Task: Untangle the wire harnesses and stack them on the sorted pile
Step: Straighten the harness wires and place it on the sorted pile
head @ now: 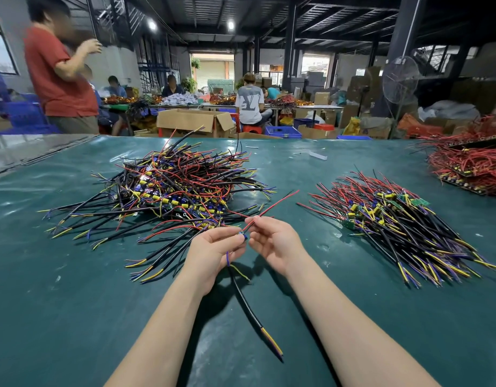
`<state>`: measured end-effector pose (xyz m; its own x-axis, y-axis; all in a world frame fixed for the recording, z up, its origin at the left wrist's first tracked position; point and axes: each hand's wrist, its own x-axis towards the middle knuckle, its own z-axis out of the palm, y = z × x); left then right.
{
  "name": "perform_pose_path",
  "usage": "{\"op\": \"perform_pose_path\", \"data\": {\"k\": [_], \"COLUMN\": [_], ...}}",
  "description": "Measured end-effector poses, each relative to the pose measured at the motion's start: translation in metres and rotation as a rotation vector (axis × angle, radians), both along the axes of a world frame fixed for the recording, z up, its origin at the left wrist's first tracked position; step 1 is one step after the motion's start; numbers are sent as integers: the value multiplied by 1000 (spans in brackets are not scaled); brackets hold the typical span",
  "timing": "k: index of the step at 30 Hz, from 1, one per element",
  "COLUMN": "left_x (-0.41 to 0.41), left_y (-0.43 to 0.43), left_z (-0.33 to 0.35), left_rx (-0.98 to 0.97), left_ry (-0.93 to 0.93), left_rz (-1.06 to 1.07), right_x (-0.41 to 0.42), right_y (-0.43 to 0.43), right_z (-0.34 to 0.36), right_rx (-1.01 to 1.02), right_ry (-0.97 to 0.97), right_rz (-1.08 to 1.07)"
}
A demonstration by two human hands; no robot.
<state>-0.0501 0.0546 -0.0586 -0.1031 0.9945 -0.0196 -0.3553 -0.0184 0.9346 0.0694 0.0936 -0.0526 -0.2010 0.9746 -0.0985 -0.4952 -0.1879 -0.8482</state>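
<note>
Left hand and right hand pinch one harness: black sheath, red leads, yellow-purple tips.

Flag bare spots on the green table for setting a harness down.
Bare table: near-left corner by the tangled pile; near-right by the sorted pile; the strip between both piles, beyond the right hand. Crowded: the tangled pile's loose ends reach the left hand, and the red pile fills the far right.
</note>
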Motion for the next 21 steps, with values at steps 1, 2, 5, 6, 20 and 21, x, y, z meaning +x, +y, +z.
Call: {"op": "perform_pose_path", "data": {"k": [1, 2, 5, 6, 20, 21], "left_x": [0, -1, -2, -3, -3, -2], "left_y": [0, 0, -1, -1, -4, -5], "left_z": [0, -1, -2, -2, -1, -1], "left_rx": [0, -1, -3, -4, -19, -21], "left_ry": [2, 4, 22, 32, 131, 132], "left_rz": [-7, -12, -34, -44, -211, -236], "right_x": [1, 1, 5, 8, 32, 32], "right_y": [1, 2, 4, 5, 15, 15], "right_z": [0, 0, 2, 2, 12, 12], "right_rx": [-2, -8, -14, -21, -111, -105], "right_ry": [2, 5, 2, 23, 216, 216], "right_rz": [-35, -77, -201, -242, -615, -641]}}
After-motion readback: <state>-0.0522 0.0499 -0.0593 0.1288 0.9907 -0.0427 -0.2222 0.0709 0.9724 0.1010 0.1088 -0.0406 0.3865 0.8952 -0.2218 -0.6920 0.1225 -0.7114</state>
